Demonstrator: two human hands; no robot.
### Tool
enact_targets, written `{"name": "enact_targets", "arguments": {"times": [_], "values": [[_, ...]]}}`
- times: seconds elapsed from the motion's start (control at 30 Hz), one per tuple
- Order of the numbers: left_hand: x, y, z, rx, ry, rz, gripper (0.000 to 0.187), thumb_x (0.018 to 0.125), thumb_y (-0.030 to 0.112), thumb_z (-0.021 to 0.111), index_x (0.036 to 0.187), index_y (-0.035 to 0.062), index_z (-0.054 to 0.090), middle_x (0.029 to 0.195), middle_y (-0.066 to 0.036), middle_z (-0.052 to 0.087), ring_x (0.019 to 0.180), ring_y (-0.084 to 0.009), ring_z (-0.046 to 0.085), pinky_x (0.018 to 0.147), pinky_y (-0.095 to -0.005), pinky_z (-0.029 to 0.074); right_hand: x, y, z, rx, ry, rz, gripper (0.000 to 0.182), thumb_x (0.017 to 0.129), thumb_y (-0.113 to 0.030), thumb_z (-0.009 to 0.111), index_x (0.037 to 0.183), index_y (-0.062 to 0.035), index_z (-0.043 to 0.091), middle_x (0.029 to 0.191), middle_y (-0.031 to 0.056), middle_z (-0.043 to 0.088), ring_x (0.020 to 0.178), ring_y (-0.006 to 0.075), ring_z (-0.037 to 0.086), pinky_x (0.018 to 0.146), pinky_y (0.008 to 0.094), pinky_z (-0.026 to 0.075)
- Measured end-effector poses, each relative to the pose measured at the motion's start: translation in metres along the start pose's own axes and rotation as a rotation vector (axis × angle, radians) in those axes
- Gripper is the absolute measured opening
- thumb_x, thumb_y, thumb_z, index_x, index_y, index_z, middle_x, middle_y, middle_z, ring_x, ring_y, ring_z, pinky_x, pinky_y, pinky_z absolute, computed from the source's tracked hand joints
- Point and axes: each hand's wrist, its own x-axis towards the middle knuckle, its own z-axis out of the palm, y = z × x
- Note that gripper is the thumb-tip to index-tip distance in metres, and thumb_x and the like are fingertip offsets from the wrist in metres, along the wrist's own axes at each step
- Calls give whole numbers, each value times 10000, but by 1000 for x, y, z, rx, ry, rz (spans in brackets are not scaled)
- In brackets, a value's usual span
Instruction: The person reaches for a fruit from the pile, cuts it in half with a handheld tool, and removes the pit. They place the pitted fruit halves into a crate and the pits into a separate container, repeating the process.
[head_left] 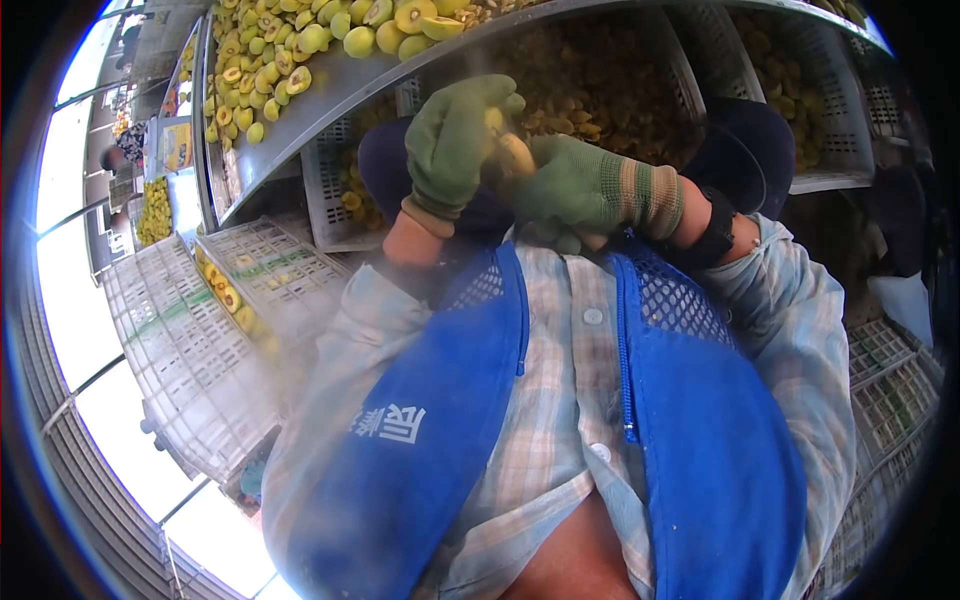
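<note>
My left hand (455,145), in a green knitted glove, is closed around a yellow fruit piece (515,156), which shows between both hands. Touching the fruit from the other side is my right hand (585,187), in a matching glove with a tan striped cuff. Its fingers are curled; a small pale tip shows beneath them, too hidden to name. Below the hands lie a plaid shirt and a blue vest (420,440). Just beyond, cut fruit pieces (580,95) fill a crate under the metal table edge (310,110).
Halved green-yellow fruit (270,65) lies on the metal table. White crates (335,185) with fruit stand beneath it, and another crate (825,100) is at right. Stacked white crates (180,340) stand at left. A person (125,150) is in the far left background.
</note>
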Motion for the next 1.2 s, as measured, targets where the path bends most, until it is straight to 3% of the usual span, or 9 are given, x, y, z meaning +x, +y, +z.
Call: {"name": "enact_targets", "arguments": {"times": [0.1, 0.3, 0.4, 0.5, 0.7, 0.77, 0.9, 1.1, 1.2], "values": [[5, 7, -5, 152, -141, 143, 317, 992, 149, 460, 1152, -78, 613, 1041, -185, 698, 959, -234, 696, 851, -331, 561, 14, 4, 6, -334, 176, -7, 348, 899, -244, 508, 1050, 66, 550, 706, 137, 650, 516, 186, 638, 407, 309, 510], [-1, 0, -1, -72, -5, -183, 360, 1026, 204, 431, 1141, -84, 612, 1041, -188, 696, 978, -252, 689, 873, -344, 553, 15, 12, 5, -83, 87, -10, 331, 908, -240, 510, 1031, 66, 544, 720, 140, 659, 510, 183, 639, 404, 314, 503], [6, -5, -3, -52, 2, -19, 260, 927, 77, 512, 1119, -40, 642, 1052, -149, 691, 939, -206, 697, 794, -306, 565, 4, -1, 4, -41, 46, -14, 324, 900, -244, 523, 981, 67, 559, 710, 128, 653, 505, 175, 633, 415, 310, 507], [12, 8, -7, -262, -51, -135, 404, 1030, 239, 405, 1144, -85, 617, 1025, -195, 695, 946, -253, 688, 858, -352, 556, 0, -6, -1, -62, -19, -132, 294, 875, -244, 552, 876, 48, 585, 685, 103, 638, 486, 157, 612, 407, 297, 492], [27, 4, -21, -355, -327, -292, 390, 1026, 212, 401, 1124, -84, 635, 1008, -182, 699, 943, -243, 686, 848, -349, 557, -3, -9, -2, 180, 21, 91, 260, 850, -226, 592, 757, 15, 610, 648, 79, 620, 463, 136, 581, 399, 282, 470], [25, 5, -19, -72, -292, -175, 384, 1026, 206, 402, 1130, -85, 631, 1017, -182, 697, 944, -244, 687, 845, -347, 556, -1, -7, -2, 187, 41, 79, 255, 852, -222, 593, 765, 17, 615, 646, 76, 620, 465, 133, 582, 404, 279, 471], [14, 0, -5, -179, -32, -111, 258, 933, 70, 502, 1111, -23, 664, 1029, -138, 704, 936, -203, 697, 790, -300, 567, 2, -7, -4, 173, -4, -56, 249, 861, -211, 590, 779, 21, 624, 649, 70, 622, 463, 125, 580, 415, 273, 474], [13, -8, -11, -164, -62, 3, 381, 1035, 208, 405, 1159, -88, 610, 1067, -195, 687, 945, -251, 684, 851, -344, 553, 2, -13, 8, 350, 55, 16, 253, 872, -197, 579, 773, 31, 623, 655, 73, 624, 467, 130, 589, 431, 276, 485], [20, 2, -19, -428, -222, -191, 383, 1039, 211, 400, 1158, -86, 611, 1057, -192, 690, 947, -251, 684, 852, -346, 554, -3, -23, 10, 122, 63, 13, 259, 870, -197, 578, 764, 36, 613, 664, 85, 629, 475, 147, 600, 433, 286, 491]]}}
